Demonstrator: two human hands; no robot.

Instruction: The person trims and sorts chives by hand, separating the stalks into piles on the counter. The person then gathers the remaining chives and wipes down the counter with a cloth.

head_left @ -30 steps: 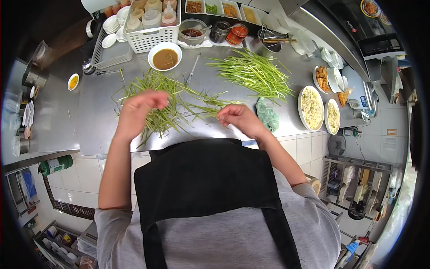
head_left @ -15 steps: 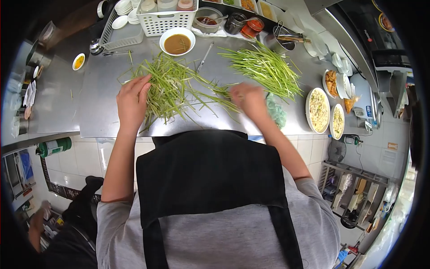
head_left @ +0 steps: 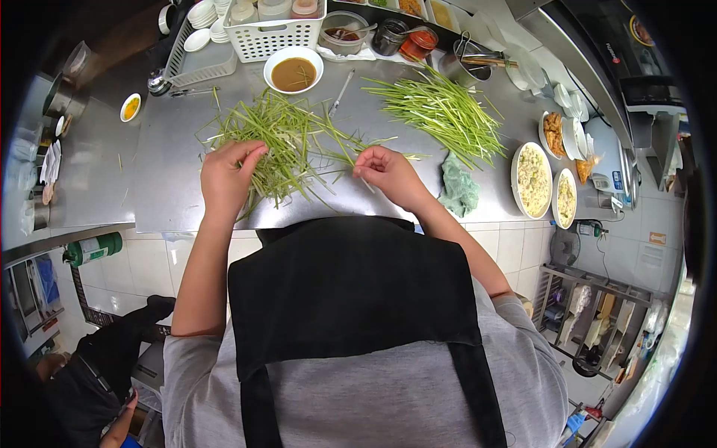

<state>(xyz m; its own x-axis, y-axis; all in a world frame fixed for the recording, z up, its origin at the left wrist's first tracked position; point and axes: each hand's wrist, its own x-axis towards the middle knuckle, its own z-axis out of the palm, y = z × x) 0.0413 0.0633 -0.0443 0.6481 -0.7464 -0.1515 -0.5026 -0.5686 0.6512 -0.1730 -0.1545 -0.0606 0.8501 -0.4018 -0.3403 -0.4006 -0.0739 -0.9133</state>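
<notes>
"Slender green stalks [head_left: 295,134], tangled on the shiny steel counter [head_left: 172,168]: being sorted, I'd guess?"

"Seems so. Left hand [head_left: 230,175] and right hand [head_left: 390,175] are apart, fingers curled; whether either grips a stalk, I can't tell. Next likely calls for a light pinch."

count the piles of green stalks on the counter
2: a tangled pile beside the left hand, and a neater pile beyond the right hand, farther right. No others show.
</notes>
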